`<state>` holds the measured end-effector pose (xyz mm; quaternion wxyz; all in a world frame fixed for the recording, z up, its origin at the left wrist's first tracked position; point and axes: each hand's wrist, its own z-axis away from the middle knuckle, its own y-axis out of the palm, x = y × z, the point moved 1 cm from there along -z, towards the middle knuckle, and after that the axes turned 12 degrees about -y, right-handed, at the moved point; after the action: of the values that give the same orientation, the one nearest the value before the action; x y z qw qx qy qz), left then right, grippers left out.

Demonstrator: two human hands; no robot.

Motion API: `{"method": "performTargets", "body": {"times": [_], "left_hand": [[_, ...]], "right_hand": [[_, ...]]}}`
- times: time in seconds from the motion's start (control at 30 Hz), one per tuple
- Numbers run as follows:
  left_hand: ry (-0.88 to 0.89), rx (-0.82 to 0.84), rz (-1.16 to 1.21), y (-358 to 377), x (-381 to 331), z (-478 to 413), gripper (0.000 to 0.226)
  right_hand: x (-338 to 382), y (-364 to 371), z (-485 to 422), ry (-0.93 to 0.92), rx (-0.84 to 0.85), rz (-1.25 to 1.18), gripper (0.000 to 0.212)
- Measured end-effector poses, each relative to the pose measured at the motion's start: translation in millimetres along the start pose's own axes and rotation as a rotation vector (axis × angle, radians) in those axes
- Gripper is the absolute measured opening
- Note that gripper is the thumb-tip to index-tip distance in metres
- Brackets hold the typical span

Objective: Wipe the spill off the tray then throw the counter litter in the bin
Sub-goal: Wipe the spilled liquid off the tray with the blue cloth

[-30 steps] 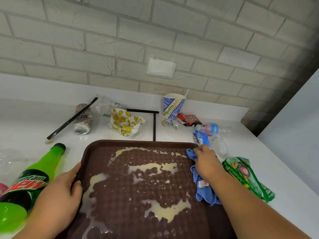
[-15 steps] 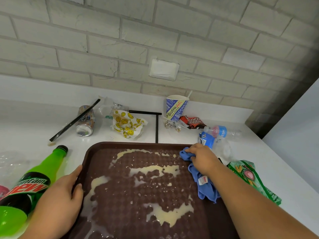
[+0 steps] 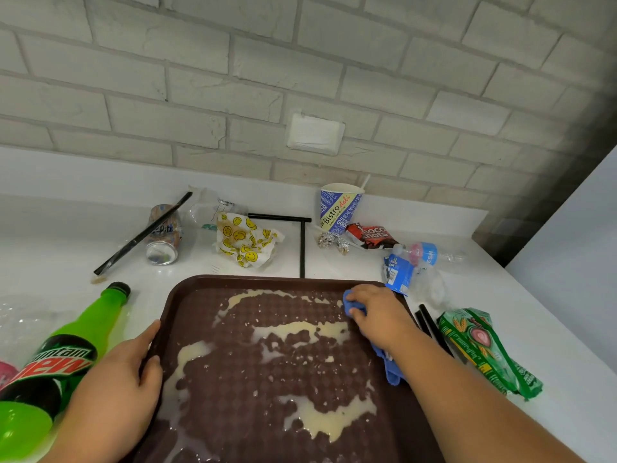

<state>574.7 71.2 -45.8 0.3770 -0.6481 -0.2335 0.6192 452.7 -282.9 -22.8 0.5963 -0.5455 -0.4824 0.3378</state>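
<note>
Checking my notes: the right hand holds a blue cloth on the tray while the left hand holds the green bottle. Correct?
No. The head view shows the left hand gripping the left rim of the tray; the green bottle lies beside it. The right hand does hold the blue cloth on the tray.
</note>
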Motion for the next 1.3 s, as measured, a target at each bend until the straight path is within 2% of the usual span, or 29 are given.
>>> {"method": "performTargets", "body": {"times": [0.07, 0.17, 0.23, 0.3, 0.4, 0.5, 0.6, 0.7, 0.77, 0.9, 1.0, 1.1, 1.2, 1.3], "left_hand": [[-0.003, -0.002, 0.0, 0, 0, 0, 0.053], [0.003, -0.005, -0.003, 0, -1, 0, 0.054], [0.0, -0.004, -0.003, 0, -2, 1, 0.053], [-0.003, -0.003, 0.0, 0, -2, 1, 0.053], [0.004, 0.0, -0.006, -1, -2, 1, 0.053], [0.01, 0.002, 0.008, -2, -3, 1, 0.053], [0.014, 0.0, 0.017, -2, -6, 2, 0.052], [0.015, -0.003, 0.015, -2, -6, 3, 0.051], [0.013, 0.001, 0.009, -3, -6, 3, 0.051], [0.013, 0.004, 0.006, -2, -6, 3, 0.051], [0.007, 0.001, -0.002, -2, -4, 2, 0.051], [0.003, 0.004, 0.002, -2, -4, 2, 0.051], [0.003, 0.001, 0.012, -3, -6, 3, 0.051], [0.005, -0.001, 0.009, -4, -6, 3, 0.051]], "right_hand": [[5, -2, 2, -0.107, 0.065, -0.053, 0.033], [1, -14, 1, -0.076, 0.072, -0.116, 0.031], [1, -12, 1, -0.029, 0.047, -0.042, 0.035], [7, -6, 4, -0.081, 0.096, 0.027, 0.041], [12, -11, 10, -0.176, 0.149, -0.097, 0.039], [9, -17, 13, -0.145, 0.099, -0.131, 0.029], [14, -9, 23, -0.136, 0.065, -0.038, 0.038], [18, -12, 32, -0.211, 0.139, -0.146, 0.035], [15, -15, 34, -0.18, 0.141, -0.172, 0.03], [21, -6, 38, -0.145, 0.062, -0.023, 0.035], [30, -13, 45, -0.24, 0.139, -0.088, 0.032], [30, -35, 47, -0.211, 0.186, -0.197, 0.028], [26, -65, 43, -0.158, 0.047, -0.253, 0.024], [21, -97, 40, -0.124, -0.083, -0.311, 0.03]]}}
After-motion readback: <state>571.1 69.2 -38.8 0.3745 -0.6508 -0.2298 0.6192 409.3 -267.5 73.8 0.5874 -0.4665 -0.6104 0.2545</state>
